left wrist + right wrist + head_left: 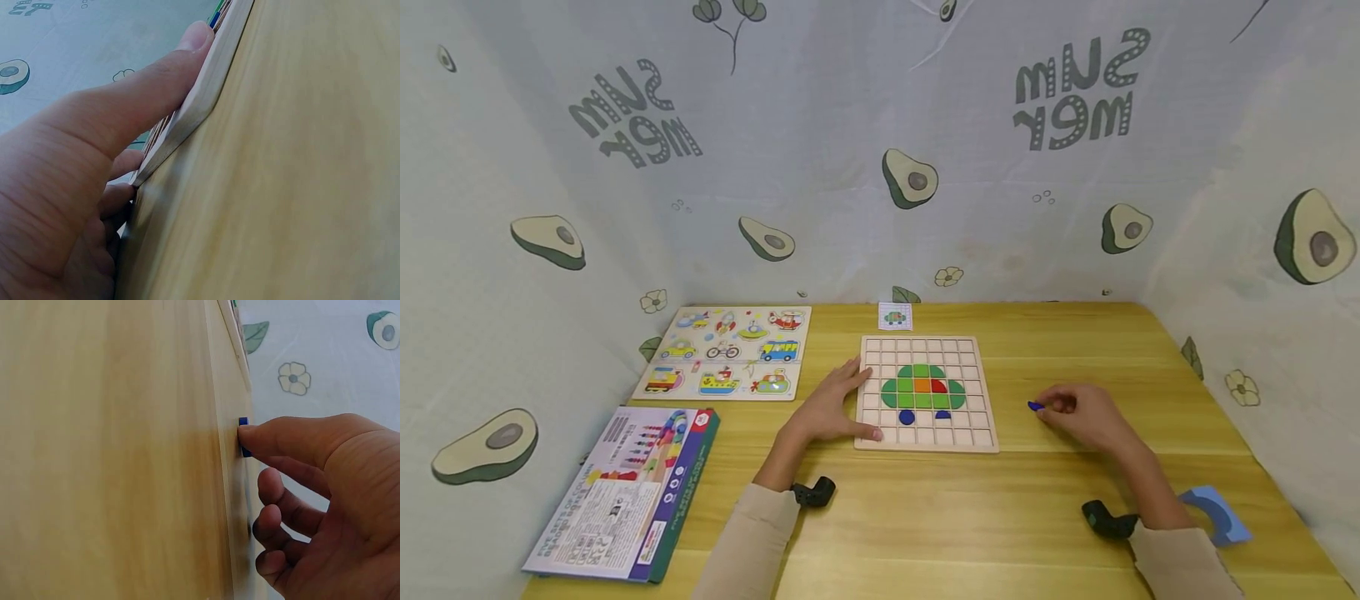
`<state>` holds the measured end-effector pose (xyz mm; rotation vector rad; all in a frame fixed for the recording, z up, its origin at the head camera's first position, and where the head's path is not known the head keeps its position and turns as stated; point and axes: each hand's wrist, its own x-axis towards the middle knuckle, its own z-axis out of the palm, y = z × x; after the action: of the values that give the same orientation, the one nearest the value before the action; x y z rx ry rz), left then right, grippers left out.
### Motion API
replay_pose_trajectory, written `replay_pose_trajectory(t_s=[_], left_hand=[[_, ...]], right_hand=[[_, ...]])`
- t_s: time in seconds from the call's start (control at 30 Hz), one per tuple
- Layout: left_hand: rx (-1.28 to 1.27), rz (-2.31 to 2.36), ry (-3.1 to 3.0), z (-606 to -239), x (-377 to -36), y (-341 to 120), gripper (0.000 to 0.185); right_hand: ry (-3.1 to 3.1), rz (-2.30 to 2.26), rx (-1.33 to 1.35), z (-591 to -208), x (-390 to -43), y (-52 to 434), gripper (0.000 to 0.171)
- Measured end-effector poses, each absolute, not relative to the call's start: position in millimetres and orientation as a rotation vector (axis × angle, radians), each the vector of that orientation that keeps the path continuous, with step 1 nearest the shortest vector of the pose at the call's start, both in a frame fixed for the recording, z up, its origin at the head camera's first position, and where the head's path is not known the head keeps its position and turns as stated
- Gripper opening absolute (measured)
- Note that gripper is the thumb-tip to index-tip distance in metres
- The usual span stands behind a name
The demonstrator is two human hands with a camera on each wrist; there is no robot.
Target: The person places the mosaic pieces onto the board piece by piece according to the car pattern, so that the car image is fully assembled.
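1. A wooden worktop (1075, 492) fills the lower half of the head view, with avocado-print cloth hung on three sides.
2. A flat game box (625, 492) lies at the near left corner of the worktop.
3. A vehicle puzzle board (730, 352) lies at the far left, well apart from the hands.
4. A square grid board (977, 354) lies in the middle, carrying a green, orange and red pattern of pieces (with two blue ones beneath it).
5. The left hand (831, 408) lies flat against the grid board's left edge, fingers straight, thumb pressed along the rim; its grip holds nothing.
6. The right hand (1086, 414) rests on the worktop to the right of the grid board, its grip narrowed on a small blue piece (1036, 406) pinched at the fingertips, low against the wood.
7. A small pattern card (895, 316) stands just behind the grid board.
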<state>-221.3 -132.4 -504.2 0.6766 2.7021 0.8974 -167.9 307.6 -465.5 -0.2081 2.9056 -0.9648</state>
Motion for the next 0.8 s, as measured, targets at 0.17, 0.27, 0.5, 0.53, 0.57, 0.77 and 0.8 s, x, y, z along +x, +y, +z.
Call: replay_pose_trajectory(t_s=[0.17, 0.27, 0.5, 0.53, 0.57, 0.77, 0.8], left_hand=[[0.670, 0.903, 2.696, -503, -221, -131, 0.114], [0.672, 0.916, 2.697, -503, -221, -131, 0.114], [0.674, 0.912, 2.708, -503, -221, -132, 0.113], [0.673, 0.916, 2.708, -503, -220, -132, 0.113], [0.671, 0.919, 2.707, -503, -220, -132, 0.113], [0.663, 0.908, 2.710, -504, -220, -132, 0.113], [0.663, 0.905, 2.710, -504, -220, -132, 0.113]], right_hand=[[2.909, -0.991, -0.218, -467, -168, 310, 0.026], [2.917, -0.980, -0.223, -469, -170, 313, 0.025], [2.931, -0.985, -0.232, -470, -171, 311, 0.026], [2.931, -0.992, -0.228, -470, -171, 311, 0.027], [2.932, -1.002, -0.226, -469, -171, 310, 0.027], [2.943, -1.012, -0.246, -465, -172, 301, 0.027], [2.947, -1.007, -0.257, -464, -172, 299, 0.027]])
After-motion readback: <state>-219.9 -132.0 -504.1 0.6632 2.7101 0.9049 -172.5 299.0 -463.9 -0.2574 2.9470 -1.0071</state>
